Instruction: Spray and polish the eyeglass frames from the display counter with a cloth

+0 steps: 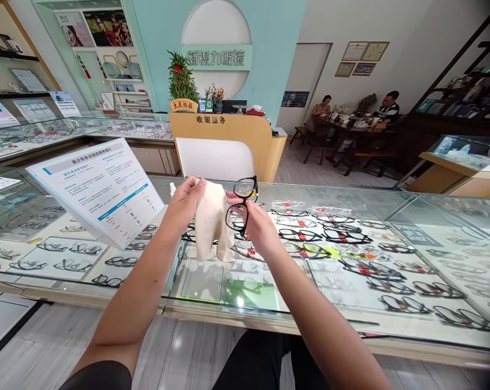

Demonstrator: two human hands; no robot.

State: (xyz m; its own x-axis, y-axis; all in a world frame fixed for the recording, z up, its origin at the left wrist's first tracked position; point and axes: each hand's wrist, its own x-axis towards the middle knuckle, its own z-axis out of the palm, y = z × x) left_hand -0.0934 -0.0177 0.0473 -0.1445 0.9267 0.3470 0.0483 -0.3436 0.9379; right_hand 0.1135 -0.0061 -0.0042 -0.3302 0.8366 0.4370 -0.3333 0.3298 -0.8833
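Pinches cream soft cloth [212, 222] in closed left hand [185, 197]; grips black plastic-framed glasses [241, 203] by frame in closed right hand [257, 226], sparing lenses, above glass counter [350, 194].

Optician's shop interior: display fittings and background.

A glass counter [334, 325] encloses rows of spectacle frames [350, 238] on white trays; a tilted printed placard [100, 189] stands on its top at left. Behind it are a white chair [210, 157], a wooden cashier desk [245, 135] bearing a potted plant [182, 81], and framed certificates [364, 51] above a dark table [350, 130] with two seated people.
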